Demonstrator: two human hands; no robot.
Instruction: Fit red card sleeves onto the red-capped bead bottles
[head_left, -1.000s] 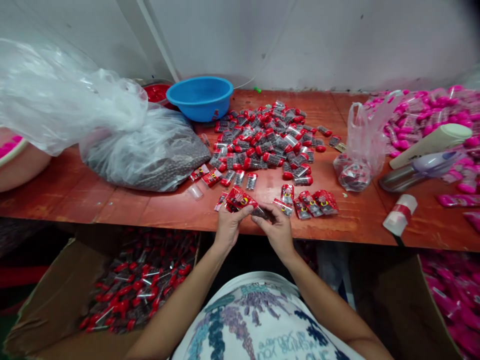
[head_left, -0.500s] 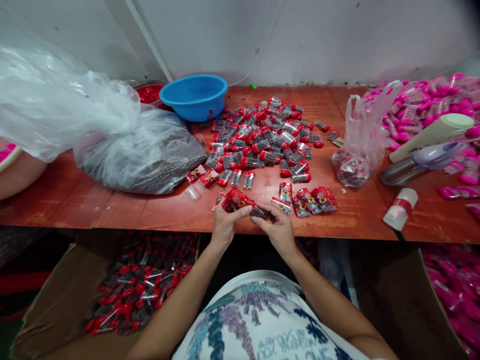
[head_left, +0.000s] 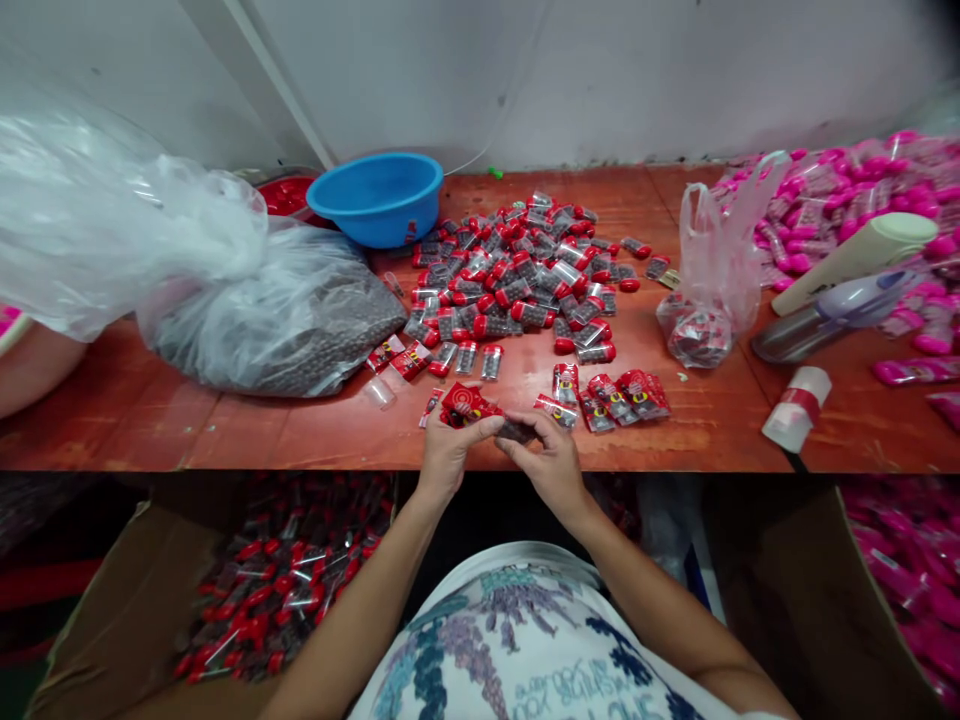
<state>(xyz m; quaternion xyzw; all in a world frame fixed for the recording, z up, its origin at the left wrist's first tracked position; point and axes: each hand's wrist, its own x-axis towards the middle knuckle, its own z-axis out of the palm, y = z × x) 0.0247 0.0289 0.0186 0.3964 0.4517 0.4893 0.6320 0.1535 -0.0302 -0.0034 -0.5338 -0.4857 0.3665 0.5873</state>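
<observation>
My left hand (head_left: 448, 452) is closed on a red printed sleeve (head_left: 463, 403) with a ring pattern, just above the table's front edge. Pinched in my right hand (head_left: 551, 455) is a small clear container with dark contents (head_left: 517, 430), partly hidden by the fingers. The sleeve and the container meet between my two thumbs; I cannot tell whether one is inside the other. To the right of my hands lie several red printed packs (head_left: 626, 398). Several small tubes (head_left: 466, 357) stand or lie just beyond them, in front of a heap of red-capped tubes (head_left: 517, 270).
A clear bag of dark beads (head_left: 300, 320) and a blue basin (head_left: 379, 205) sit at the left. Rightward are a tied plastic bag (head_left: 701, 330), a flask (head_left: 810, 325), a white roll (head_left: 796, 410) and pink tubes (head_left: 832, 210). Below the table is a carton (head_left: 112, 600) of red-capped tubes.
The view has shifted slightly. My hands stay together over the table edge, and the container in my right hand is now more covered by the fingers.
</observation>
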